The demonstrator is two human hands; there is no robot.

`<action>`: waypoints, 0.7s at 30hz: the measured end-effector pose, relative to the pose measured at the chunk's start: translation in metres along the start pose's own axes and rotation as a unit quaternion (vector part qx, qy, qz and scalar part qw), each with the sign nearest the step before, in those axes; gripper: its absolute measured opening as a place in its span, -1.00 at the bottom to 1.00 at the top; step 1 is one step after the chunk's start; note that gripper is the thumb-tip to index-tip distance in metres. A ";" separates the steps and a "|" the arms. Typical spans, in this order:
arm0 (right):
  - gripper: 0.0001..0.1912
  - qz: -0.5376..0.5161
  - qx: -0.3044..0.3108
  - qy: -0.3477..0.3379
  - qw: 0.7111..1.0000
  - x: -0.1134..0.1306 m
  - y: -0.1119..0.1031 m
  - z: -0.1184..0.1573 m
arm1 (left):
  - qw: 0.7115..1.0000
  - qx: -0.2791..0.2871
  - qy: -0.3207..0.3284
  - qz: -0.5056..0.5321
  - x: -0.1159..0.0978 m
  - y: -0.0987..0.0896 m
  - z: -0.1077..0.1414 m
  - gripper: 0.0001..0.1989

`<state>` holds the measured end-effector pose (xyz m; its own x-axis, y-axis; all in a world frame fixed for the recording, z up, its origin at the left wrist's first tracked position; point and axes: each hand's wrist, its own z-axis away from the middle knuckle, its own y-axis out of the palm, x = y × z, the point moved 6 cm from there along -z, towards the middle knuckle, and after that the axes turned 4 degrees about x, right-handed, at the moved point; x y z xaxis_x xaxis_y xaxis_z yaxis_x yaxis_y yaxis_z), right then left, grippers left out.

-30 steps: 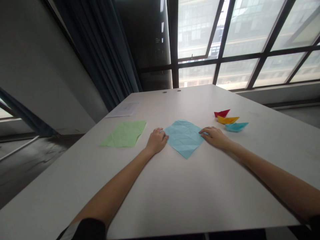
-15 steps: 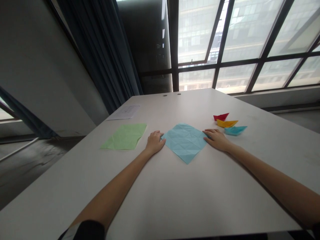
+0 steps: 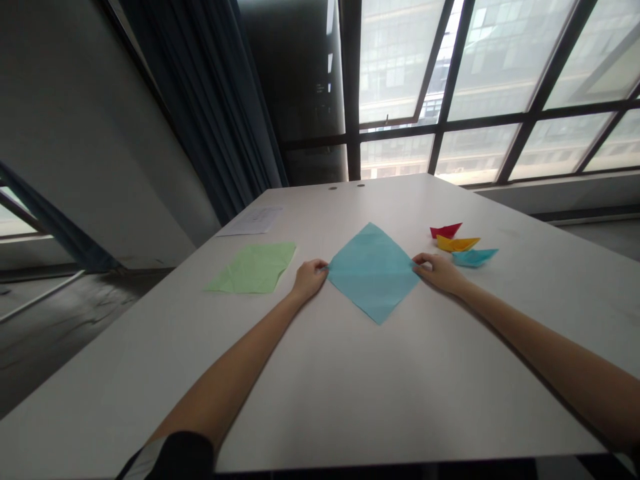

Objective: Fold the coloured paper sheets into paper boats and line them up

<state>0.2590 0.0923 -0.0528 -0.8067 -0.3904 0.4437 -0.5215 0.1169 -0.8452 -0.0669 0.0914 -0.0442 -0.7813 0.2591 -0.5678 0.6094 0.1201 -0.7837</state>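
Between my hands a square sheet of light blue paper [image 3: 374,273] is turned like a diamond, one corner pointing towards me. My left hand [image 3: 311,277] pinches its left corner between thumb and fingers. At the opposite corner, my right hand [image 3: 437,272] has a similar pinch. The sheet looks mostly smooth, with a faint crease across its middle. Just beyond my right hand lie a blue paper boat [image 3: 474,258], a yellow paper boat [image 3: 457,244] and a red paper boat [image 3: 446,231].
Left of my hands lies a creased green paper sheet [image 3: 254,268]. Farther back, near the left edge of the white table [image 3: 320,393], is a white printed sheet [image 3: 250,221]. A dark curtain [image 3: 215,100] and windows stand behind the table.
Both hands have gone from resting flat-fingered at the corners to pinching them. The blue paper, heavily creased before, now shows a smoother face and its far corner reaches higher in view.
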 end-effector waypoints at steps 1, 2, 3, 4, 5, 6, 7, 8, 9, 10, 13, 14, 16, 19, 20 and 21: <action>-0.79 -0.007 -0.005 -0.003 1.000 0.001 -0.001 0.000 | 1.000 -0.004 -0.001 0.004 0.000 0.000 0.000 -0.78; -0.79 -0.012 -0.012 -0.007 1.000 0.001 -0.002 0.000 | 1.000 -0.009 -0.002 0.004 0.000 0.000 0.001 -0.78; -0.79 -0.014 -0.022 -0.011 1.000 0.002 -0.004 0.001 | 1.000 -0.015 -0.004 0.001 0.000 -0.001 0.001 -0.78; -0.79 -0.012 -0.031 -0.015 0.999 0.003 -0.005 0.001 | 1.000 -0.020 -0.004 -0.006 0.000 -0.001 0.001 -0.78; -0.80 -0.006 -0.039 -0.020 0.999 0.003 -0.007 0.002 | 1.000 -0.025 -0.003 -0.016 -0.001 -0.001 0.001 -0.78; -0.80 0.002 -0.044 -0.025 0.999 0.004 -0.008 0.003 | 0.999 -0.028 0.001 -0.028 -0.002 -0.001 0.001 -0.78; -0.81 0.013 -0.045 -0.032 0.998 0.006 -0.008 0.003 | 0.999 -0.029 0.006 -0.040 -0.003 -0.001 0.001 -0.77; -0.81 0.024 -0.042 -0.041 0.998 0.007 -0.008 0.004 | 0.998 -0.030 0.011 -0.052 -0.003 0.000 0.002 -0.76; -0.80 0.036 -0.036 -0.051 0.997 0.009 -0.008 0.005 | 0.997 -0.030 0.015 -0.064 -0.004 0.000 0.002 -0.75; -0.80 0.047 -0.028 -0.061 0.997 0.011 -0.008 0.006 | 0.997 -0.030 0.017 -0.076 -0.005 0.000 0.003 -0.74; -0.74 0.076 -0.008 -0.088 0.993 0.016 -0.005 0.007 | 0.993 -0.037 0.005 -0.114 -0.005 0.000 0.006 -0.71; -0.73 0.086 -0.006 -0.092 0.992 0.017 -0.005 0.008 | 0.991 -0.041 0.002 -0.127 -0.007 -0.001 0.007 -0.71; -0.71 0.102 -0.007 -0.098 0.990 0.022 -0.005 0.007 | 0.987 -0.054 0.007 -0.154 -0.014 -0.002 0.009 -0.72; -0.72 0.106 -0.011 -0.113 0.988 0.036 -0.005 0.008 | 0.982 -0.052 0.041 -0.179 -0.033 0.001 0.013 -0.72; -0.72 0.099 -0.005 -0.123 0.988 0.043 -0.004 0.009 | 0.981 -0.040 0.057 -0.179 -0.041 0.005 0.015 -0.72; -0.72 0.088 0.002 -0.132 0.987 0.050 -0.001 0.010 | 0.981 -0.020 0.077 -0.175 -0.049 0.010 0.017 -0.71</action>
<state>0.2218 0.0633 -0.0321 -0.7836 -0.5889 0.1978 -0.3791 0.2012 -0.9032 -0.0249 0.0635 -0.0283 -0.9159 0.3369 -0.2183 0.3147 0.2647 -0.9116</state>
